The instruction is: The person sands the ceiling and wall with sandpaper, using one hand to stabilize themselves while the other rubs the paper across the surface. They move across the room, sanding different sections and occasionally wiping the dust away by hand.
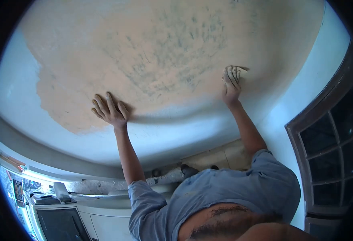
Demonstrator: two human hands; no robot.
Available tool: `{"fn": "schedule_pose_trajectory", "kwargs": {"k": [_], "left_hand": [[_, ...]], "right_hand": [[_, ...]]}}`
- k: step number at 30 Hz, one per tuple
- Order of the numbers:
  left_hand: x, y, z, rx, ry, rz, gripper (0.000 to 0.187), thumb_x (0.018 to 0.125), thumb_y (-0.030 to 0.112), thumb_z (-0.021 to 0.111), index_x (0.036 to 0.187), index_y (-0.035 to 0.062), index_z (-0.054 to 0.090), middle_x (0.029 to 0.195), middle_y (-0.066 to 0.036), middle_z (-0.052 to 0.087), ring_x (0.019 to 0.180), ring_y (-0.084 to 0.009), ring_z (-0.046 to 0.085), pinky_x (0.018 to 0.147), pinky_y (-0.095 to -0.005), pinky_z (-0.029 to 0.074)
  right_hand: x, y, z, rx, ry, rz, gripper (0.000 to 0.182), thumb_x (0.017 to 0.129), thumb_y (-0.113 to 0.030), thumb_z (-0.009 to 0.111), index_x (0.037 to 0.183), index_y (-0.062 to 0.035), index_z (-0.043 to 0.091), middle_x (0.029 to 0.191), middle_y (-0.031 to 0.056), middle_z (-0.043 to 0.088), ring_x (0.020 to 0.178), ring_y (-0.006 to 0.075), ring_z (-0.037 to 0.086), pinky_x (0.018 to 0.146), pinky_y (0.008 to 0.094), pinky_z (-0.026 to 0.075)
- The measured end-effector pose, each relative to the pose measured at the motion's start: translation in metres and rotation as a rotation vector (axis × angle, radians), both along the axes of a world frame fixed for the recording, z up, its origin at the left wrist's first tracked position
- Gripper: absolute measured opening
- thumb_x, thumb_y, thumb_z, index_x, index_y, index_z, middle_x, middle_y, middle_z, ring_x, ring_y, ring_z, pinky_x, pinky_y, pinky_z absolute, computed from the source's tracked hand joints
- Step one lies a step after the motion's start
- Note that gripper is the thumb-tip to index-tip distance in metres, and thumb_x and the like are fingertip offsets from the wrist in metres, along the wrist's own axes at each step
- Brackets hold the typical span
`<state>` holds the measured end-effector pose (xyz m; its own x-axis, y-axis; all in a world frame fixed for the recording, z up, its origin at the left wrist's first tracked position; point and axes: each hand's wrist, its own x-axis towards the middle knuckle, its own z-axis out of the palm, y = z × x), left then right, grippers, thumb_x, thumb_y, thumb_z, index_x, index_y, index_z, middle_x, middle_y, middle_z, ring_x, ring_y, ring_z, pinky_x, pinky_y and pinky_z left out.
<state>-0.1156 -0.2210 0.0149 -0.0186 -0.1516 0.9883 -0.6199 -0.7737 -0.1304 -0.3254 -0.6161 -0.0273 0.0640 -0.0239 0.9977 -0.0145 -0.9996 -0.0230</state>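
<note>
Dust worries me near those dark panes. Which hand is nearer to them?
Right. The right hand is on the wall, left of the panes; the left hand is farther left.

On my feed I've a loose blue-grey shirt [232,186], creased across the front, w/ a wide curved neckline [190,216]. The left sleeve [142,199] and right sleeve [264,160] are short, same colour, ending approx. at the elbow — soft folds in the cloth. I also see dusty residue on the left hand [110,112] and right hand [231,85] — esp. the fingers.
</note>
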Motion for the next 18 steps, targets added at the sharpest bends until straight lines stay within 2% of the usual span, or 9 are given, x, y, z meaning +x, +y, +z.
{"fn": "schedule_pose_trajectory", "kwargs": {"k": [2, 4, 6, 7, 8, 11, 13, 16, 18], "left_hand": [[0.000, 0.002, 0.000, 0.028, -0.002, -0.007, 0.053, 0.095, 0.035, 0.040, 0.134, 0.0019, 0.052, 0.147, -0.027, 0.034, 0.141, -0.0397, 0.025, 0.115, -0.0505, 0.008], [0.001, 0.002, 0.002, 0.046, -0.019, -0.008, 0.053, 0.095, 0.035, 0.039, 0.134, 0.0015, 0.052, 0.147, -0.028, 0.034, 0.141, -0.0402, 0.025, 0.115, -0.0504, 0.008], [-0.001, 0.003, 0.001, 0.058, -0.021, -0.005, 0.054, 0.096, 0.035, 0.039, 0.135, 0.0007, 0.051, 0.147, -0.028, 0.034, 0.141, -0.0409, 0.025, 0.115, -0.0509, 0.008], [-0.001, 0.002, -0.001, 0.055, 0.001, 0.001, 0.053, 0.097, 0.037, 0.038, 0.136, 0.0037, 0.051, 0.148, -0.028, 0.032, 0.141, -0.0415, 0.023, 0.115, -0.0525, 0.008], [0.001, 0.001, -0.001, 0.059, -0.012, -0.009, 0.053, 0.097, 0.037, 0.038, 0.136, 0.0037, 0.051, 0.148, -0.028, 0.032, 0.141, -0.0415, 0.023, 0.115, -0.0525, 0.008], [-0.001, 0.000, -0.001, 0.047, -0.014, 0.005, 0.053, 0.097, 0.037, 0.037, 0.136, 0.0033, 0.051, 0.148, -0.028, 0.032, 0.141, -0.0415, 0.024, 0.115, -0.0520, 0.008], [0.001, 0.002, -0.002, 0.049, -0.020, 0.004, 0.053, 0.097, 0.037, 0.037, 0.135, 0.0033, 0.051, 0.148, -0.028, 0.032, 0.141, -0.0413, 0.024, 0.115, -0.0519, 0.008], [-0.005, 0.003, -0.007, 0.045, -0.007, 0.019, 0.054, 0.097, 0.038, 0.036, 0.136, 0.0032, 0.050, 0.147, -0.028, 0.033, 0.141, -0.0409, 0.024, 0.115, -0.0518, 0.008], [0.002, 0.004, -0.003, 0.062, -0.016, 0.024, 0.054, 0.097, 0.038, 0.036, 0.137, 0.0030, 0.050, 0.147, -0.028, 0.033, 0.141, -0.0405, 0.024, 0.115, -0.0517, 0.008]], "right_hand": [[-0.004, -0.008, 0.026, -0.064, 0.020, -0.006, 0.042, 0.085, -0.006, 0.045, 0.121, -0.0066, 0.065, 0.128, 0.0186, 0.059, 0.127, 0.0346, 0.050, 0.112, 0.0490, 0.028], [-0.017, -0.015, 0.133, -0.125, 0.094, -0.112, 0.052, 0.080, -0.005, 0.046, 0.132, -0.0064, 0.056, 0.138, 0.0179, 0.050, 0.131, 0.0365, 0.045, 0.110, 0.0506, 0.030], [0.020, -0.111, 0.191, 0.056, 0.099, -0.146, 0.050, 0.080, -0.008, 0.050, 0.129, -0.0075, 0.057, 0.128, 0.0206, 0.056, 0.120, 0.0410, 0.051, 0.103, 0.0508, 0.036], [0.006, -0.078, 0.255, 0.064, 0.087, -0.157, 0.050, 0.080, -0.008, 0.050, 0.129, -0.0075, 0.057, 0.128, 0.0206, 0.056, 0.120, 0.0410, 0.051, 0.103, 0.0508, 0.036], [-0.023, -0.020, 0.309, -0.101, -0.031, -0.109, 0.037, 0.093, -0.005, 0.048, 0.128, 0.0065, 0.053, 0.142, 0.0198, 0.045, 0.138, 0.0306, 0.035, 0.115, 0.0400, 0.025], [-0.020, 0.004, 0.290, -0.006, -0.077, -0.153, 0.040, 0.094, -0.006, 0.047, 0.131, 0.0068, 0.050, 0.144, 0.0195, 0.043, 0.139, 0.0307, 0.034, 0.115, 0.0410, 0.024], [0.007, 0.000, 0.188, -0.023, -0.098, -0.147, 0.050, 0.082, -0.010, 0.050, 0.131, -0.0062, 0.056, 0.134, 0.0207, 0.052, 0.125, 0.0399, 0.047, 0.107, 0.0522, 0.030], [0.013, 0.021, 0.011, 0.019, 0.053, -0.011, 0.036, 0.093, -0.018, 0.045, 0.121, -0.0052, 0.064, 0.130, 0.0131, 0.059, 0.128, 0.0309, 0.049, 0.110, 0.0487, 0.027], [0.004, 0.003, 0.016, -0.037, 0.048, -0.010, 0.036, 0.091, -0.016, 0.045, 0.120, -0.0068, 0.065, 0.129, 0.0117, 0.060, 0.128, 0.0291, 0.049, 0.110, 0.0476, 0.027]]}}
